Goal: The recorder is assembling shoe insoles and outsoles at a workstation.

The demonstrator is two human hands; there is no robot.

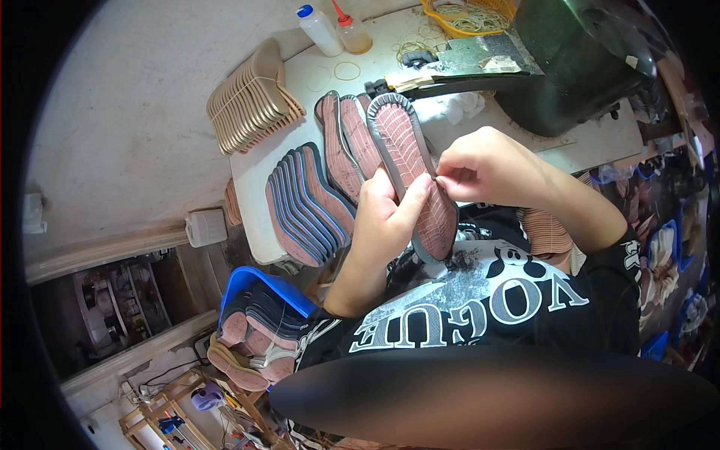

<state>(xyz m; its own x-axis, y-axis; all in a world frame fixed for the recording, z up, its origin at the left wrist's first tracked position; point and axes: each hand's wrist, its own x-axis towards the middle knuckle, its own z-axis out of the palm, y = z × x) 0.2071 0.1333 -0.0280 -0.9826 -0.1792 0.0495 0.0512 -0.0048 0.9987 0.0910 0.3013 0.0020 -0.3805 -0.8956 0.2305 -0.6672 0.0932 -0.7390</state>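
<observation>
Two hands are at work on one pinkish sole (411, 161), and we have it tilted up in front of the chest, over the near edge of the white table (330, 71). Our left hand (382, 217) has it firmly gripped, thumb laid across the patterned face, fingers tucked behind. Our right hand (480, 165) is curled in at the sole's right edge, fingertips bunched together right at the dark rim; whether they pinch the rim itself or something small, we cannot tell from here. The far end shows a gathered, puckered grey border, nicely in view!

Just behind it we spot a couple of loose soles (341, 150), and to their left a neat row of pink soles (307, 202) with dark and bluish edges, stacked face to face. Farther back leans a bundle of beige soles (251, 97) tied with a thin band. Across the table we see two squeeze bottles (321, 31), a yellow basket (484, 30) of rubber bands, and the big dark green machine (555, 67). Down at our left, a blue bin (281, 289) holds more soles.
</observation>
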